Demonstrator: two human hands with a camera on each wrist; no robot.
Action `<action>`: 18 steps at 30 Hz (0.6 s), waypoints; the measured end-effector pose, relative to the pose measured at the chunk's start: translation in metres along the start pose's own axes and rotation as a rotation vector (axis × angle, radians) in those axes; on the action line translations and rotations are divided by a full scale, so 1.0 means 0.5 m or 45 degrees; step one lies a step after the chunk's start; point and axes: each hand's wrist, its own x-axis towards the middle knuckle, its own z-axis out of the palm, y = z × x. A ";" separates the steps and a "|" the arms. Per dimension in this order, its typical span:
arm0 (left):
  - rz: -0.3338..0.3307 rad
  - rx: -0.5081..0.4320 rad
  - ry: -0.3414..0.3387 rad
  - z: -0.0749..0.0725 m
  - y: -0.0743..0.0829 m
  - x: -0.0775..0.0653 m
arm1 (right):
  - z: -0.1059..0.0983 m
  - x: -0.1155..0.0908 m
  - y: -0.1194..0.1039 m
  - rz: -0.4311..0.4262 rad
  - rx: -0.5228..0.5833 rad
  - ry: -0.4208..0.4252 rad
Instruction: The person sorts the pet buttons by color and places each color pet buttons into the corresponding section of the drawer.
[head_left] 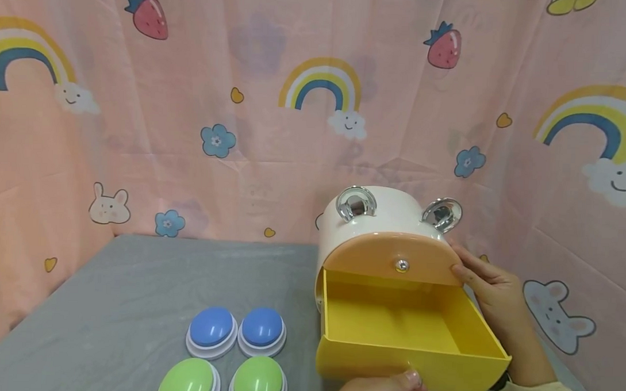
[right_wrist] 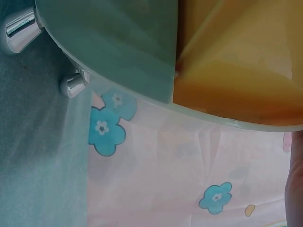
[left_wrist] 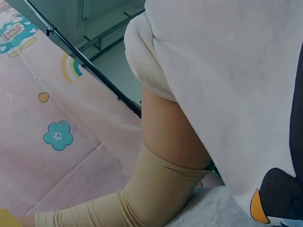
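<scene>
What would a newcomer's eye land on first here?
Probably the bright yellow drawer, standing open in a white round-topped cabinet with silver ears, right of centre in the head view. Next come two blue domed buttons behind two green domed buttons, on the gray tabletop to the cabinet's left.

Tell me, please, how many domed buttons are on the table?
4: left blue button and right blue button behind, left green button and right green button in front; others may lie beyond the head view's bottom edge.

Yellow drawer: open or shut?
Open: the yellow drawer juts out from the white case, its inside floor showing.
</scene>
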 end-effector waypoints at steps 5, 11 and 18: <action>0.026 -0.033 0.010 -0.002 -0.006 -0.005 | 0.001 0.003 -0.001 0.009 -0.036 0.004; 0.094 -0.107 0.049 0.002 -0.019 -0.013 | 0.003 0.006 -0.004 0.027 -0.040 0.016; 0.105 -0.154 0.091 -0.002 -0.044 -0.004 | 0.012 0.008 -0.007 0.045 0.041 0.018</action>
